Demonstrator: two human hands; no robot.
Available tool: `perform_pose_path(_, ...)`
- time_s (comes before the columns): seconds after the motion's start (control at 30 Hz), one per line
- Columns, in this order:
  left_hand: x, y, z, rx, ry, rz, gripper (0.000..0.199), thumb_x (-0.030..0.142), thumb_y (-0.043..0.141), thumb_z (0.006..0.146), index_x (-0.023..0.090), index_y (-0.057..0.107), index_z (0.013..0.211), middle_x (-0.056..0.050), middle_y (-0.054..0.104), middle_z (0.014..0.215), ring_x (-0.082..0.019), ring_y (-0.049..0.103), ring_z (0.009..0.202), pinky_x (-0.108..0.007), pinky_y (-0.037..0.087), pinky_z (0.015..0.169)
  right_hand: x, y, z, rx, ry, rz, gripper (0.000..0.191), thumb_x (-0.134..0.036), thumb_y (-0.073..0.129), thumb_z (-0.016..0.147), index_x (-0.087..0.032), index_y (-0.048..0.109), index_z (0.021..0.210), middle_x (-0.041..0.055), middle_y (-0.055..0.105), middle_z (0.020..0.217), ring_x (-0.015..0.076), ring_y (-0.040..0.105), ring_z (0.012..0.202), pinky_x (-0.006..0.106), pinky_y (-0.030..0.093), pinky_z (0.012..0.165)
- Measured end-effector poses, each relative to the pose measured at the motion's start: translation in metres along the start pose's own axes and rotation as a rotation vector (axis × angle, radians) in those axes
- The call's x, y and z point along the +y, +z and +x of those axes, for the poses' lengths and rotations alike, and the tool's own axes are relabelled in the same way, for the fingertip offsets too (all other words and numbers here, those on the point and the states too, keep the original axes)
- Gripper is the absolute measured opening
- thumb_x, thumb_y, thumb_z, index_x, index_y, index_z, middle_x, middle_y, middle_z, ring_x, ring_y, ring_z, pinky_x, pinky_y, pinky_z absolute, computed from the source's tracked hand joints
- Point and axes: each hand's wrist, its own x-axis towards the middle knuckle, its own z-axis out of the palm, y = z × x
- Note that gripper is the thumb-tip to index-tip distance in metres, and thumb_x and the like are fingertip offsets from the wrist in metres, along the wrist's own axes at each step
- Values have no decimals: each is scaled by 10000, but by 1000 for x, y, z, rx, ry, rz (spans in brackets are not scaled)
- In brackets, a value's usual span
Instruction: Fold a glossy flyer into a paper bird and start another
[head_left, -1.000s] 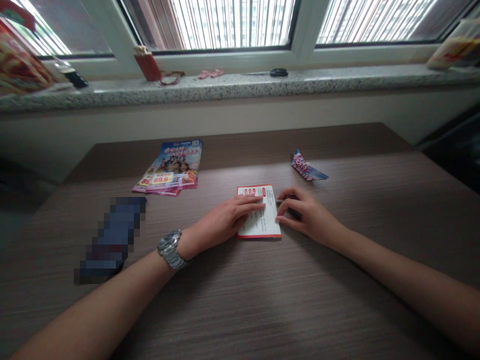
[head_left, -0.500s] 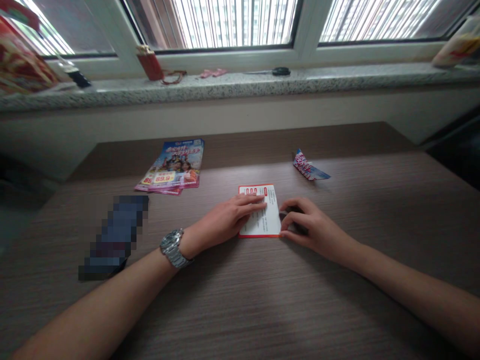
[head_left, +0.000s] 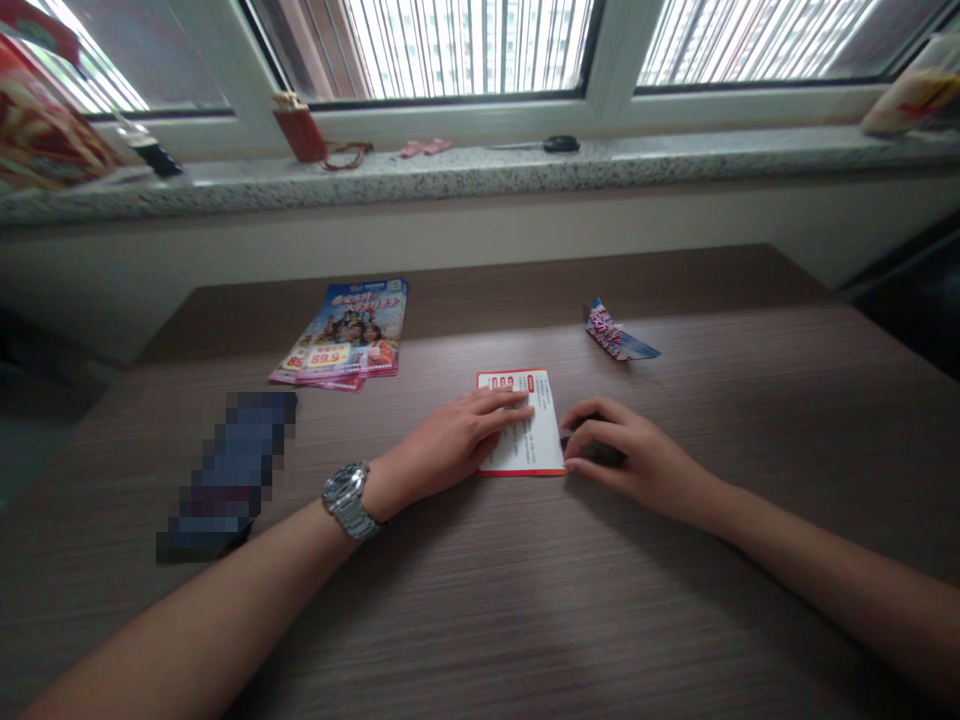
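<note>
A white printed flyer point(head_left: 541, 430) with a red border, apparently folded, lies on the table in front of me. My left hand point(head_left: 469, 430), a metal watch on its wrist, rests flat across the flyer's left part with fingers stretched out, hiding some of the print. At the flyer's right edge, the curled fingers and thumb of my right hand point(head_left: 611, 445) pinch near the lower right corner. The exact grip there is partly hidden. Beyond the right hand sits a small folded paper piece point(head_left: 619, 335), blue with pink print.
A stack of colourful flyers point(head_left: 349, 335) lies at the back left. A dark pixelated rectangular object point(head_left: 232, 475) is beside my left forearm. On the stone windowsill point(head_left: 465, 178) are scissors point(head_left: 559, 144), a red container point(head_left: 300, 130) and pink scraps point(head_left: 425, 148).
My right hand has shifted slightly right, and the flyer's lower right edge has moved a little with it. The left hand has stayed nearly still.
</note>
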Motion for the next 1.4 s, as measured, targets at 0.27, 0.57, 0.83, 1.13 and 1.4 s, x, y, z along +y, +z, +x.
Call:
perform_pose_path(0.27,4,0,-1,1,23,88,584,49,516,947,294,499,1477,-70,503,1542,-255,483,1409,-513,418,1168,11,-2,25,87,22,-73,10,-207,665,935,-215,667,942,79,654,1025,223,629,950,378,524,840)
perform_pose_path(0.57,6,-1,-2,-9,38,132,602,47,522,944,274,469,1499,-87,494,1549,-261,479,1417,-505,421,1169,23,5,35,100,-7,-149,23,-197,682,913,-210,664,909,79,655,993,224,626,907,377,525,798)
perform_pose_path(0.83,18,-4,-2,-46,161,294,467,91,476,1020,244,519,1459,-77,478,1570,-241,423,1476,-480,324,1249,22,5,34,115,5,-143,29,-209,684,912,-215,669,888,70,663,961,229,636,909,388,530,824)
perform_pose_path(1.13,41,3,-3,-102,163,176,436,342,477,1052,272,497,1482,-95,512,1534,-273,479,1424,-516,331,1221,20,6,34,131,10,-135,36,-186,674,912,-210,682,887,65,675,950,223,645,909,382,532,820)
perform_pose_path(1.4,45,0,-4,-149,119,133,469,420,484,1047,314,463,1503,-90,477,1565,-303,399,1480,-639,121,1251,22,4,38,121,-3,-144,42,-183,671,909,-205,681,876,61,682,938,205,650,860,354,536,774)
